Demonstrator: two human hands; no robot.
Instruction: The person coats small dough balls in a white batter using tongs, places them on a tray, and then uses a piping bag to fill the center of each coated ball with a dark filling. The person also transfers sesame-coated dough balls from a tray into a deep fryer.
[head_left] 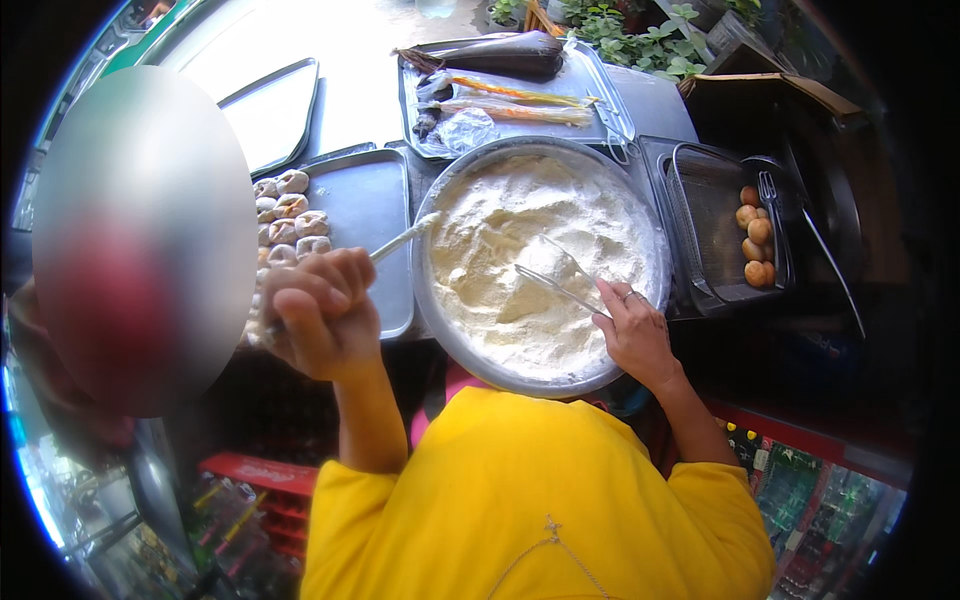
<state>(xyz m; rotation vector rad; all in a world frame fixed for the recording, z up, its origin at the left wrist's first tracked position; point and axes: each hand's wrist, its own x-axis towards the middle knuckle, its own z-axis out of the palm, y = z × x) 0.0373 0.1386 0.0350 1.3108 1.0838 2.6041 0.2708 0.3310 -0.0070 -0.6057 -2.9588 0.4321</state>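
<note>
A wide metal basin [427,300] full of pale flour [500,320] stands in front of me. My right hand [637,333] is at its near right side, closed on metal tongs [562,289]. The tips of the tongs reach into the flour around a white, flour-covered lump [545,262]. My left hand [325,315] is raised left of the basin, its fingers wrapped round a pale stick-like utensil [403,240]. The flour-coated end of that utensil points toward the basin's left rim. Its other end is hidden in my fist.
Left lies a metal tray [370,205] with rows of filled dough pieces [290,205]. Behind the basin, another tray [585,75] holds a banana blossom [520,55], plastic bags and scissors [612,135]. Browned balls [758,232] sit in a wire basket [700,220] at right. A person [100,420] is close at left.
</note>
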